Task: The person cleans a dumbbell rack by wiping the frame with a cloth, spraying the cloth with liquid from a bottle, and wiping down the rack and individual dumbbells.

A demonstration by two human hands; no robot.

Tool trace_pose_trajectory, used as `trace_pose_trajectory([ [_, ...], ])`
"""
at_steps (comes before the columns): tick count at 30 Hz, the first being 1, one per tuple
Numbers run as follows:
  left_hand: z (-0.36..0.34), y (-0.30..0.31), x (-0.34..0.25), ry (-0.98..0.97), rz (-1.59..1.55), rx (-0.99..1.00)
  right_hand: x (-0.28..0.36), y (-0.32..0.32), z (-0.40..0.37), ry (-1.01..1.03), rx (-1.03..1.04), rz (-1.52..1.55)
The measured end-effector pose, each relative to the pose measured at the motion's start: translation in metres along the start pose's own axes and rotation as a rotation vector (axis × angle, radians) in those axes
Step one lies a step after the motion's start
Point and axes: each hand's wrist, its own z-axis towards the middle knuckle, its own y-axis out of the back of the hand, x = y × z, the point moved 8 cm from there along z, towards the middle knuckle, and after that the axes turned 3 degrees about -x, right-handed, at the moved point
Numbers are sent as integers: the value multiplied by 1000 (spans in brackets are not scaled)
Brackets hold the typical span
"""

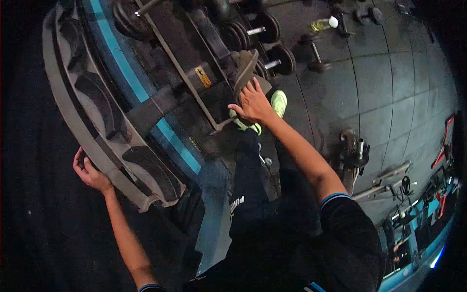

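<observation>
Several dumbbells [287,59] sit beyond your right hand [255,103], whose outstretched fingers meet a curved brown piece [243,73] at far centre; whether they grip it, you cannot tell. Your left hand [91,176], half-open, is beside the long gray cradle rail [78,130] at left.

We are counting two bare hands: one left hand [92,176] at the left of the frame, one right hand [254,103] just above centre. We are also counting two yellow-green shoes [278,101] near the centre, one yellow label [202,77] at upper centre, one bottle [321,24] and at least five dumbbells [317,51] across the top, and one curved grey rack [73,114] with at least three dark hollows [99,102] at the left.
</observation>
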Motion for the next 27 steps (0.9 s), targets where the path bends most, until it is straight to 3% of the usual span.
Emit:
trace_pose_trajectory([
  [2, 6, 1, -3, -56, 63, -17, 0, 0, 13, 6, -4, -12],
  [5, 5, 4, 6, -53, 49, -37, -10, 34, 53, 20, -324, -28],
  [6, 5, 5, 8, -47, 68, -44, -22, 39, 77, -41, -292, 51],
  [9, 5, 5, 4, -89, 91, -47, -25, 50, 158, 21, -224, 137],
  [12, 5, 3, 2, -93, 54, -79, -16, 22, 194, 12, -124, 1],
  [16, 1, 1, -10, -67, 66, -95, -22, 22, 176, 11, -154, 118],
  [19, 1, 1, -15, -89, 53, -95, -11, 44, 134, 58, 6, 197],
  [22, 3, 3, -12, -48, 49, -97, -5, 45, 137, -18, 285, 4],
  [25, 1, 9, -20, -43, 119, -113, -10, 27, 180, -158, 260, -136],
  [26, 2, 8, -22, -66, 152, -121, -22, 11, 191, -127, 111, -96],
  [27, 2, 9, -23, -86, 186, -122, -27, 7, 199, -157, 96, -88],
])
